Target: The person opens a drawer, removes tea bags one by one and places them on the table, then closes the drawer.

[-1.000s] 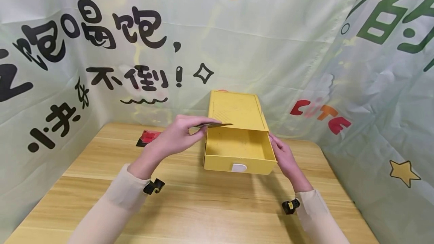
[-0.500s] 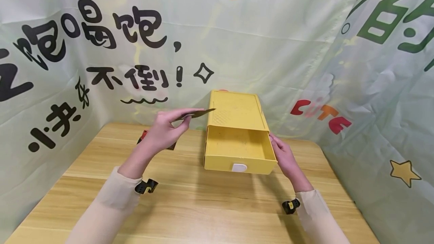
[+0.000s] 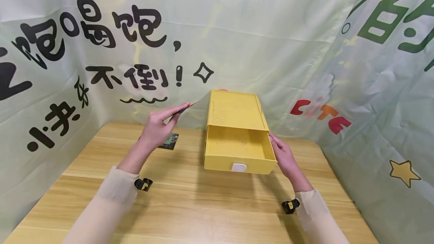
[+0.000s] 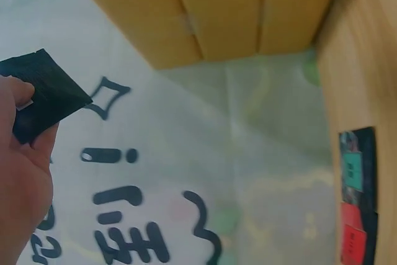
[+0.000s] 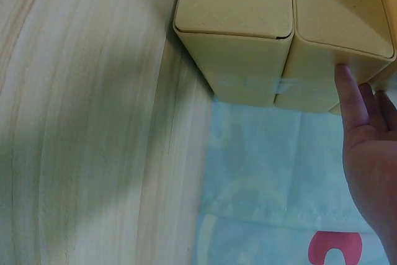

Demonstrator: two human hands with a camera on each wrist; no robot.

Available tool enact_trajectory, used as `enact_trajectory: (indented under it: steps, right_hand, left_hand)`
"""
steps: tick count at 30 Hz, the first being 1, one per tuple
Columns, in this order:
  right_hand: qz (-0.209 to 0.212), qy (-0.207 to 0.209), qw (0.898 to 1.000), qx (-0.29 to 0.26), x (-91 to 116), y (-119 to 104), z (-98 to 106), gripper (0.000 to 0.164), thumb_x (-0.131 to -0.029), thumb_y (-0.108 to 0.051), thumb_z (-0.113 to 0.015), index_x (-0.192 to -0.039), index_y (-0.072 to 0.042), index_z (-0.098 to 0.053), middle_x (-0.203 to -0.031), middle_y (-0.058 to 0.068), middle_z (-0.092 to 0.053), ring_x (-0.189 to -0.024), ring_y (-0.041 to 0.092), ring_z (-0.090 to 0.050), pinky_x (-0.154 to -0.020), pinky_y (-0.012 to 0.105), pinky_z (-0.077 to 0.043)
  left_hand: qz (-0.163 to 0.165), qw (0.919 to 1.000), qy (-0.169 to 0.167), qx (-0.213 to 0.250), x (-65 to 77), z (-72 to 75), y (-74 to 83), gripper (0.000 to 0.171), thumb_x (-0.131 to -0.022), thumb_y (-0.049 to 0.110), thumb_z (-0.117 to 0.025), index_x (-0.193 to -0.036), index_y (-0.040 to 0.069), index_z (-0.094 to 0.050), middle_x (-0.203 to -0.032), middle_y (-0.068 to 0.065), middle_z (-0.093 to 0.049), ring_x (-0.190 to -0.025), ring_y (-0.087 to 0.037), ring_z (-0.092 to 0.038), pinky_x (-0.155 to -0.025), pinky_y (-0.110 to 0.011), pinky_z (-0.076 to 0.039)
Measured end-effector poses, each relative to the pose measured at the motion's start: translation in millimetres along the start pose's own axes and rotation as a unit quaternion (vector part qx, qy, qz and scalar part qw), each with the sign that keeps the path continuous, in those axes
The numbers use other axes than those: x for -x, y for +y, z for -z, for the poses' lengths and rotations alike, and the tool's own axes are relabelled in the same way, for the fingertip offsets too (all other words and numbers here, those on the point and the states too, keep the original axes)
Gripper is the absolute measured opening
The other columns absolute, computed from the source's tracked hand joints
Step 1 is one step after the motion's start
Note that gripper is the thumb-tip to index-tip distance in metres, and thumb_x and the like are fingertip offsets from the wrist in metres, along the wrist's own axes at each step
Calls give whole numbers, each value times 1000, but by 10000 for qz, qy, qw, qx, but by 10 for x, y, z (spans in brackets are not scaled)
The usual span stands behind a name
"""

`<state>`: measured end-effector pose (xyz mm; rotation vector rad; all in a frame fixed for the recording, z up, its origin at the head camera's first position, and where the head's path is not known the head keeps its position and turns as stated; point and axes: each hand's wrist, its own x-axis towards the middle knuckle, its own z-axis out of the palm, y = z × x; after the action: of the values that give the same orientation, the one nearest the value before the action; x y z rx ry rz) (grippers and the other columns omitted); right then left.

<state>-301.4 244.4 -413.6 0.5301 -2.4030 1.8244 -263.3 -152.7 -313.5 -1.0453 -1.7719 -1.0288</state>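
Plainly, "CUTE" lettering (image 3: 324,113) right of yellow drawers (image 3: 237,110)

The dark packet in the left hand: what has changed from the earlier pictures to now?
The left hand has carried the dark packet leftward and up, away from the drawer, pinching it throughout. The right hand stays against the yellow box; the drawer stays open.

One drawer unit (image 3: 237,110) is standing on the surface (image 3: 203,206), cloth (image 3: 271,59) hanging behind it, two packets (image 4: 367,153) lying to its left, right hand (image 3: 284,155) touching its right side.
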Motion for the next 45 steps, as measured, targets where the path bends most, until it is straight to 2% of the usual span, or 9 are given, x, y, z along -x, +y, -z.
enact_trajectory:
  steps: [4, 8, 11, 14, 18, 25, 32, 40, 45]
  right_hand:
    - [-51, 14, 10000, 26, -1, -13, -2, 52, -96, -34, -40, -136, -1, -34, -146, 12, -26, -128, 17, -24, -89, 11, -36]
    - [-92, 36, 9999, 68, -5, -8, -2, 53, -96, -35, -40, -137, -2, -33, -146, 12, -26, -128, 17, -25, -88, 11, -36]
    - [-83, 61, 9999, 53, -4, 0, -5, 54, -96, -36, -40, -137, -1, -33, -145, 13, -27, -127, 18, -26, -87, 11, -38]
    - [-73, 68, 9999, 45, 0, -2, -10, 52, -96, -34, -40, -137, -1, -34, -145, 13, -27, -126, 18, -27, -87, 11, -38]
    - [-108, 91, 9999, 39, 4, -19, -23, 52, -96, -34, -40, -137, -1, -34, -145, 13, -27, -127, 18, -27, -87, 12, -38]
    - [-127, -2, 9999, -58, 12, -26, -20, 54, -96, -34, -40, -137, -1, -31, -146, 13, -24, -128, 19, -25, -86, 12, -39]
    - [-17, -54, 9999, -85, 13, -8, -13, 54, -96, -34, -39, -137, 0, -31, -147, 15, -22, -128, 21, -23, -86, 12, -39]
    - [-1, -39, 9999, -103, 13, 3, -15, 55, -96, -35, -40, -137, 0, -32, -147, 15, -23, -128, 21, -23, -87, 12, -39]
    - [9, -43, 9999, -105, 10, 4, -5, 54, -96, -35, -39, -137, 0, -32, -147, 15, -22, -129, 21, -23, -87, 11, -38]
  left_hand:
    - [172, 9997, -44, -150, 75, -13, -103, 36, -75, -18, -56, -109, -7, -60, -105, -23, -62, -96, -29, -58, -80, -26, -50]
    - [472, 9979, -233, -368, 261, -48, -378, 39, -78, -13, -57, -114, 2, -60, -111, -13, -62, -92, -18, -59, -60, -15, -44]
    - [651, 9956, -429, -510, 401, -76, -586, 43, -81, -10, -56, -119, 8, -59, -117, -6, -60, -96, -11, -56, -56, -14, -39]
    - [708, 9935, -588, -674, 453, -92, -648, 43, -81, -9, -56, -120, 9, -59, -118, -4, -59, -104, -12, -53, -68, -13, -45]
    - [827, 9893, -811, -891, 512, -108, -719, 43, -82, -8, -55, -120, 11, -58, -119, -4, -59, -107, -11, -50, -82, -24, -48]
    - [1203, 9781, -1102, -1291, 627, -120, -823, 43, -83, -4, -57, -120, 18, -60, -118, -1, -59, -103, -11, -52, -57, -30, -49]
    - [1514, 9676, -1465, -1389, 735, -188, -952, 47, -85, -3, -54, -123, 25, -57, -120, 0, -57, -102, -12, -53, -64, -31, -53]
    - [1757, 9582, -1714, -1469, 854, -277, -1073, 48, -84, -4, -55, -122, 24, -58, -118, 0, -59, -104, -18, -52, -71, -36, -54]
    - [2265, 9396, -2031, -1565, 919, -321, -1112, 46, -86, 2, -55, -123, 30, -56, -119, -1, -59, -93, -20, -58, -52, -31, -52]
